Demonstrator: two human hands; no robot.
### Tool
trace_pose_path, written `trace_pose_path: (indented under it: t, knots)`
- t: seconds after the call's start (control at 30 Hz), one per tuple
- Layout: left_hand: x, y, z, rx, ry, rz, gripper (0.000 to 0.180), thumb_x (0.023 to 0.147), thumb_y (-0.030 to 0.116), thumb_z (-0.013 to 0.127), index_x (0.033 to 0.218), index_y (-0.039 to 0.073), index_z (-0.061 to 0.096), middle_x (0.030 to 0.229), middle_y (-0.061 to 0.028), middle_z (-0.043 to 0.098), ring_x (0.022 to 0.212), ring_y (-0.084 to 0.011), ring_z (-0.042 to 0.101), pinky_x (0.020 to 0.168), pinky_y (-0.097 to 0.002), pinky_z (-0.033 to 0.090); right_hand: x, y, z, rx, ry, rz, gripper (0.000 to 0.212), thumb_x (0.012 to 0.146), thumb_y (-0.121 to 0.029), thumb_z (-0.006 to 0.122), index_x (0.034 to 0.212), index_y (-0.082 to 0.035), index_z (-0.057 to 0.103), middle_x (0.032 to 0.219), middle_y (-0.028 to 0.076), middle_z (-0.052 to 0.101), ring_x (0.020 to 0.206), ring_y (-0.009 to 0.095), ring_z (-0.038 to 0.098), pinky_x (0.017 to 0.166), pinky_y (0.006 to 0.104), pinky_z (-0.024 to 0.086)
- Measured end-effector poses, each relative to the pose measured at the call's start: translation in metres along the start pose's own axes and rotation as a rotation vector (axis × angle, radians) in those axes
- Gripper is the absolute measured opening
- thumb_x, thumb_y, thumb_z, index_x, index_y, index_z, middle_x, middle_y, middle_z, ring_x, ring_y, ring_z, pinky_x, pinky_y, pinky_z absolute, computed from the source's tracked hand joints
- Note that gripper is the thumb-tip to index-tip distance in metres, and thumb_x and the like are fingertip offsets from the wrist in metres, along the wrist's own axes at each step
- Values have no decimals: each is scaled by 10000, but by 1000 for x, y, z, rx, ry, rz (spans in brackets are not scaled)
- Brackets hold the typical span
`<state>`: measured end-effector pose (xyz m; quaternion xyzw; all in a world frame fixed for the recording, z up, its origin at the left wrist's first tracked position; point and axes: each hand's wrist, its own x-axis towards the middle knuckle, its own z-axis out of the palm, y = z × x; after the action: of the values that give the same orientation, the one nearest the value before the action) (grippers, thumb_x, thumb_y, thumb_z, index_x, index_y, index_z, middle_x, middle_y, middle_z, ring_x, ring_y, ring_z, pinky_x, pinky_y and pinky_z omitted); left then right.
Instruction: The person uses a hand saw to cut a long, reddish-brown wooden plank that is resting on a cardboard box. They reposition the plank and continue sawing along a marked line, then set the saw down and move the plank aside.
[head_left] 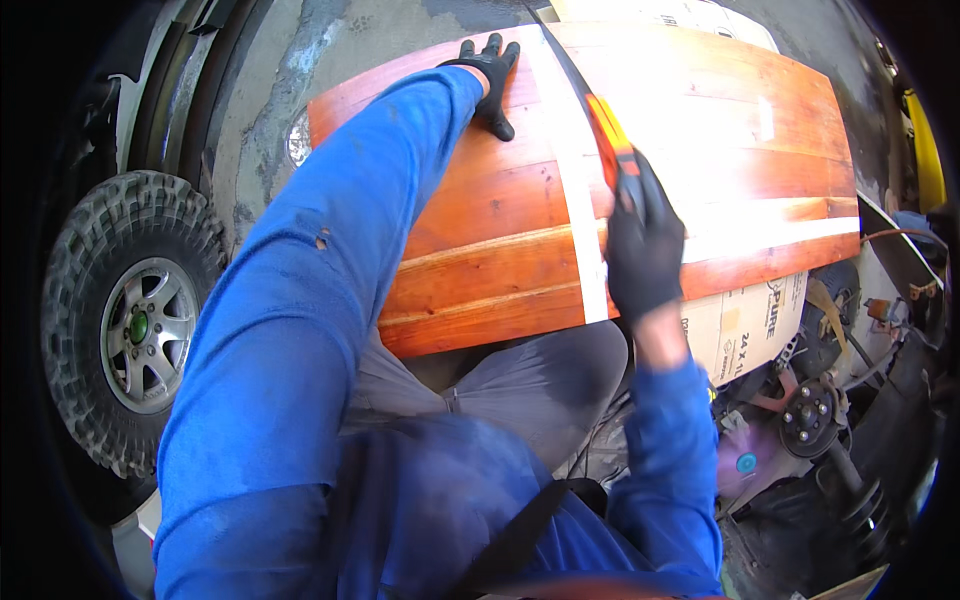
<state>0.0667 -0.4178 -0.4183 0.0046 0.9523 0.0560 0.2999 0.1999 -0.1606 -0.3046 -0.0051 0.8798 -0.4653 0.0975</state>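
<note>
A glossy reddish-brown wooden panel (480, 235) lies in front of my knees, with a pale strip of tape (580, 215) running across it from far to near. My left hand (490, 80), in a black glove, rests on the panel's far part, left of the tape, with its fingers spread. In my right hand (643, 245), also black-gloved, is a hand saw (608, 128) with an orange, yellow and black handle. Its dark blade points away from me and lies along the tape near the far edge. Whether the teeth touch the wood I cannot tell.
Cardboard boxes (745, 335) lie under the panel's near right and far edges. A big knobbly tyre on a silver wheel (150, 335) is at left. On the right are a wheel hub (808, 415) and a coil spring (868, 510). The concrete floor (270, 80) shows beyond.
</note>
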Motion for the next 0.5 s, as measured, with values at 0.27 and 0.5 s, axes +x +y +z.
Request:
trace_pose_path:
  t: [0.27,0.5]
  knots:
    - [12,-6,5,-36,34,-23,1588,521,529,1066,1745,277,87,1829,-67,53,1665,-417,90,1232,-742,315,-18,-1,-23,16,-17,-51,453,1093,-219,572,1462,43,595,1218,268,740,1081,360,744,935,405,578]
    - [9,-5,-1,43,68,31,1605,506,585,1042,1745,214,91,1817,-145,97,1645,-479,125,1275,-655,308,102,17,63,-155,19,-122,441,1106,-359,517,1398,-66,671,1178,305,734,1116,490,699,999,453,560]
